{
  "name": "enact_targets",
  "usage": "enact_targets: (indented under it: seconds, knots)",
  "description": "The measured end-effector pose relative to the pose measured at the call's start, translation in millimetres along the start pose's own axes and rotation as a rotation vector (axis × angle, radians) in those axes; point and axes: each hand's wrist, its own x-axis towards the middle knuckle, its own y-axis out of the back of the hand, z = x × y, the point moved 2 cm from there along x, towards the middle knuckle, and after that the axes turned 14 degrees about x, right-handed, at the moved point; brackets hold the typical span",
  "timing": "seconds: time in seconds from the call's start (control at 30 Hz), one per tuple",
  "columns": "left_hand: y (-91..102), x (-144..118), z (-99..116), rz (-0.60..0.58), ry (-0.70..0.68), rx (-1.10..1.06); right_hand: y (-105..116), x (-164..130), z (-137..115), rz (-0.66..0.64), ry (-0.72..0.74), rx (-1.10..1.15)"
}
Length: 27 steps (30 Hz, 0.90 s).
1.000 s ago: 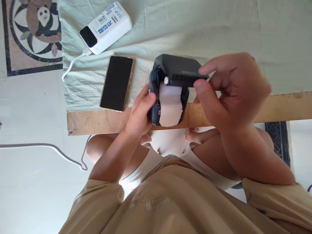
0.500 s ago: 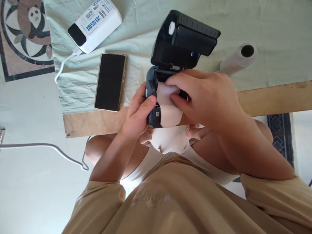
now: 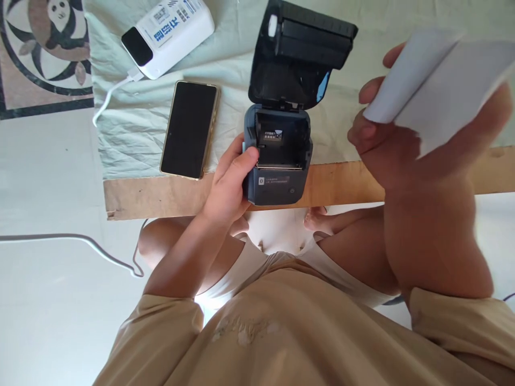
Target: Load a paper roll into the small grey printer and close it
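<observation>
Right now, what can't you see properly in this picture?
All in the head view:
Part of the right hand: hidden by the white paper roll.
Part of the left hand: hidden behind the dark device.
The small print on its front: too small to read.
The white power bank: far end cut off by the top edge.

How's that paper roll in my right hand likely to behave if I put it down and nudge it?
The paper roll would probably roll, since it's a cylinder, though the loose sheet trailing off it may drag. That sheet looks thin, so it's likely floppy and easily creased.
</observation>
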Motion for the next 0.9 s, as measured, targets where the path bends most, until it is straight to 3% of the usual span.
enact_targets:
  seconds: [0.1,0.2,0.33,0.47,0.57,0.63,0.73,0.8,0.9]
  knots:
    - [-1.2,0.2,2.7,-0.01,0.043,-0.01,-1.2,9.4,28.0,0.152,-0.023,0.263]
    - [-2.3,-0.5,4.5,0.001,0.042,0.002,-8.0,7.3,36.2,0.198,0.123,0.037]
    - [-4.8,-0.8,3.4,0.025,0.022,0.028,-8.6,0.7,28.2,0.112,0.295,-0.379]
    - [-5.4,-0.3,2.3,0.024,0.01,0.012,-6.4,1.8,33.1,0.014,0.159,-0.458]
    - [-2.5,0.5,0.8,0.009,-0.003,-0.025,-5.9,-4.3,24.9,-0.011,0.211,-0.431]
    - [-0.7,1.2,-0.7,-0.012,-0.013,-0.046,1.4,-12.3,10.6,0.065,0.339,-0.414]
    - [-0.3,1.8,-1.5,-0.002,-0.027,-0.03,23.9,-19.8,-4.3,0.3,0.491,-0.53]
    - [-2.1,2.1,-0.3,0.005,-0.028,-0.011,38.6,-15.7,0.8,0.383,0.46,-0.604]
    - [-4.5,3.3,2.9,-0.022,-0.026,-0.015,50.9,-0.6,26.2,0.41,0.221,-0.588]
